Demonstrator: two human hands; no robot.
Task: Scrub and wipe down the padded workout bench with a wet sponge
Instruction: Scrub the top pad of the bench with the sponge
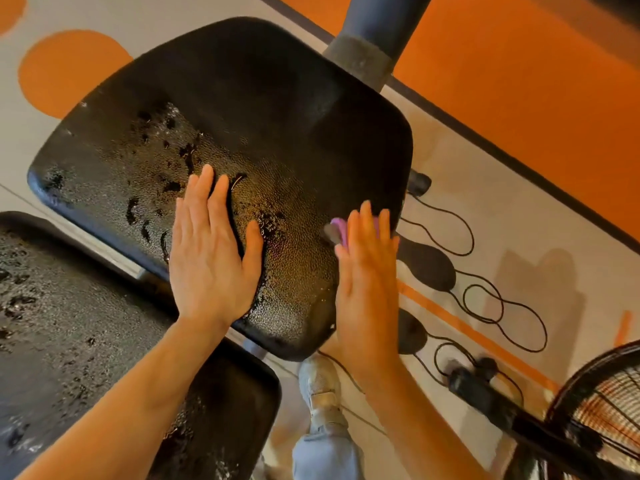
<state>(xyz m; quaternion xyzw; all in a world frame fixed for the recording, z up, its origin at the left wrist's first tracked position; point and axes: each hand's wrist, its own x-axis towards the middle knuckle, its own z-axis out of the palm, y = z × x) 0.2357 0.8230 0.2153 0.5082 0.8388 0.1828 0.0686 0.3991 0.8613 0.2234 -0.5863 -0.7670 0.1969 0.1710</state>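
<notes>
The black padded seat pad (242, 109) of the workout bench fills the middle of the head view, wet and beaded with water on its near half. My left hand (211, 251) lies flat on the pad's near part, fingers straight. My right hand (367, 271) presses a pink and grey sponge (336, 230) against the pad's right edge with straight fingers; most of the sponge is hidden under the hand. A second wet black pad (69, 341) of the bench lies at the lower left.
A grey post (377, 32) rises behind the pad. Black cables (485, 299) and dark plugs lie on the cream and orange floor to the right. A black fan (595, 403) stands at the lower right. My shoe (320, 386) and trouser leg are below the pad.
</notes>
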